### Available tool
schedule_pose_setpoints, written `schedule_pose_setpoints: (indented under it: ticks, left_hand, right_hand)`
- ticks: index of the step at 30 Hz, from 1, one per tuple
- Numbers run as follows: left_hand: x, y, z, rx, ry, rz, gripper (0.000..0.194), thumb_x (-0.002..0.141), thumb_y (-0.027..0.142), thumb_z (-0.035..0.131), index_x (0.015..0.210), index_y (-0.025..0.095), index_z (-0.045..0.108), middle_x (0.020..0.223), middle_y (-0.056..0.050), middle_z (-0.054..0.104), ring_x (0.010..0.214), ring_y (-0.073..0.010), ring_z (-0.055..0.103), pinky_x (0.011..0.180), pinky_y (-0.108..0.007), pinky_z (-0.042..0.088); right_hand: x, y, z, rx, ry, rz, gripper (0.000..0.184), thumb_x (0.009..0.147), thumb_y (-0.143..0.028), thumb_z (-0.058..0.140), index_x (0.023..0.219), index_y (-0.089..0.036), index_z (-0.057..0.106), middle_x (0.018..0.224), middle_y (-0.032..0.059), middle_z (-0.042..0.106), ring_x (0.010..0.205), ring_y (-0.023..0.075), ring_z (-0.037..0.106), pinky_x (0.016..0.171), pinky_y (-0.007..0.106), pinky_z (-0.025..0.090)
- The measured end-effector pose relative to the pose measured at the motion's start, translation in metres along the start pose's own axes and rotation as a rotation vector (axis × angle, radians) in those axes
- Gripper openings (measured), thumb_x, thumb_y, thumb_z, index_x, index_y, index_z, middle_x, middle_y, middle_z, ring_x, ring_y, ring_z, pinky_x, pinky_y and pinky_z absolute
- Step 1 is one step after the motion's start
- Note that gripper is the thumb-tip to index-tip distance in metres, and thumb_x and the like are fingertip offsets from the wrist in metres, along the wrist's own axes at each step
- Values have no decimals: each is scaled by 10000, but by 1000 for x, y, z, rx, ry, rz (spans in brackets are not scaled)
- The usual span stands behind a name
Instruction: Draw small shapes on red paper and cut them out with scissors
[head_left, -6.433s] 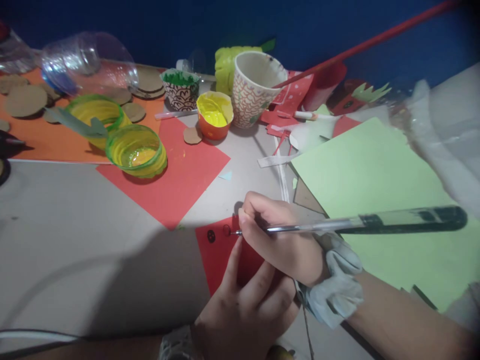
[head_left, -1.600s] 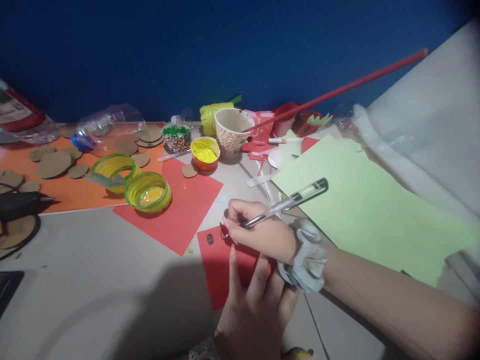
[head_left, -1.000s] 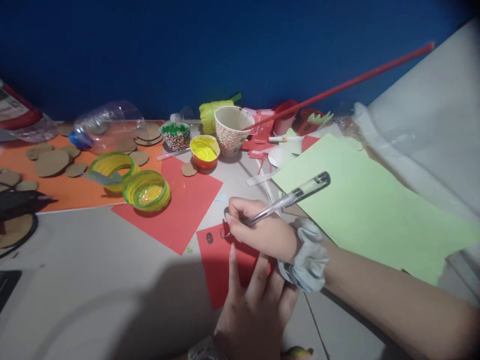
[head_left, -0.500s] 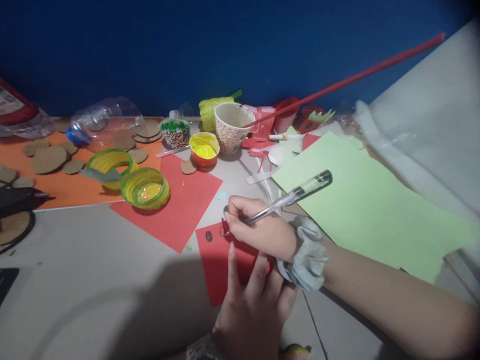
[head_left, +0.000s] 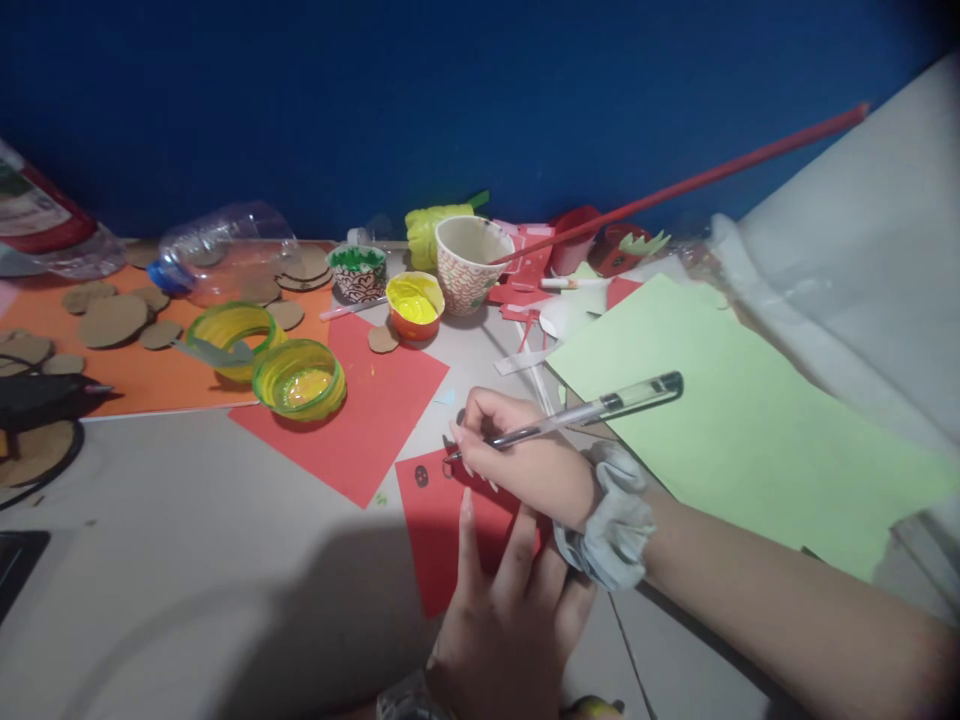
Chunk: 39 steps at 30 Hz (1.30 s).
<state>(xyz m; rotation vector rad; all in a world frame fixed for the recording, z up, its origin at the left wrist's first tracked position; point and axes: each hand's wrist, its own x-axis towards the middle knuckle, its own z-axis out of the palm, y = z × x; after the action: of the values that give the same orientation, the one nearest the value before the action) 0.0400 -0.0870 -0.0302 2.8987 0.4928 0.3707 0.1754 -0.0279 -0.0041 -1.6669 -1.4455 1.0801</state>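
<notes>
My right hand (head_left: 517, 445) grips a clear-barrelled black pen (head_left: 600, 408), its tip on a small red sheet of paper (head_left: 431, 545). Near the paper's top edge is a dark filled oval (head_left: 421, 476) with small pale spots inside. Beside it, under the pen tip, stands a small outlined shape (head_left: 448, 468). My left hand (head_left: 510, 610) lies over the red sheet with its fingers spread, pressing it against the table. Part of the sheet is hidden under both hands. A grey scrunchie (head_left: 611, 515) circles my right wrist.
Left are a larger red sheet (head_left: 360, 430), yellow-green bottle rings (head_left: 300, 385), cardboard discs (head_left: 112, 320) and a plastic bottle (head_left: 232, 250). Behind stand a patterned paper cup (head_left: 469, 275) holding a red stick (head_left: 690, 180), and cups of yellow (head_left: 414, 305) and green paint (head_left: 358, 272). Green paper (head_left: 735, 400) lies right.
The pen has tilted lower, its back end moving right and down, while its tip stays at the outlined shape. The whole view has shifted slightly. My left hand stays on the sheet.
</notes>
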Motion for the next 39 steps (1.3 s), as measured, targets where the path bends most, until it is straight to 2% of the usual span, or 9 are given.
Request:
schedule_pose_setpoints:
  ticks: [4,7,10,17,23,28,31,35,39]
  left_hand:
    - [0,0,0,-26,-14,-11,576,848,629,386,1250,262,574,1190,-58,608,1230,-343,287,1023,-599,113]
    - [0,-1,-1,-57,-82,7,597,859,605,387,1332,260,507,1250,-63,588,1243,-352,308,996,-608,214]
    - [0,-2,-3,-66,-106,21,588,879,588,351,1339,253,498,1279,-67,581,1250,-355,316,964,-619,258]
    - [-1,-2,-2,-34,-80,30,591,890,587,313,1329,238,500,1264,-70,586,1256,-353,288,956,-616,253]
    - [0,1,1,-49,-82,-7,610,858,627,383,1330,263,513,1255,-51,589,1241,-347,321,1009,-589,206]
    - [-1,0,-2,-80,-133,-16,578,867,598,364,1323,277,515,1225,-52,607,1247,-352,323,985,-606,227]
    - [0,-1,-4,-93,-165,-12,578,867,577,371,1345,276,492,1275,-54,582,1250,-352,327,980,-606,242]
    - [0,-2,-4,-121,-198,-16,592,860,568,392,1368,275,470,1293,-50,573,1264,-361,319,999,-618,226]
    - [0,-1,-3,-108,-163,0,602,871,569,372,1386,266,445,1333,-66,545,1276,-361,299,993,-643,219]
  right_hand:
    - [0,-1,0,-6,-1,-5,209,851,-253,548,686,-206,429,579,-52,556,494,89,520,487,200,379]
    - [0,-1,0,18,-27,-4,211,840,-235,559,677,-205,427,582,-50,562,495,88,521,489,199,384]
    - [0,-1,0,20,-16,-2,220,851,-238,545,673,-207,419,560,-54,543,475,85,502,474,199,375]
    - [0,-1,1,34,-27,7,218,845,-241,550,676,-209,416,562,-56,550,459,84,497,464,199,374]
    - [0,-2,0,28,-45,15,202,833,-235,558,682,-208,427,595,-40,585,525,104,539,499,211,388]
    - [0,-2,-1,30,-35,5,217,849,-251,537,678,-209,412,596,-40,570,523,101,524,501,212,381]
    - [0,0,0,31,-59,-4,220,841,-250,547,675,-209,408,610,-34,576,543,109,531,508,218,385]
    - [0,1,0,54,-29,14,212,858,-267,537,688,-210,424,590,-39,571,520,105,535,498,216,382]
    - [0,0,0,37,-58,-8,219,838,-237,559,668,-206,424,590,-38,571,542,105,537,509,213,379]
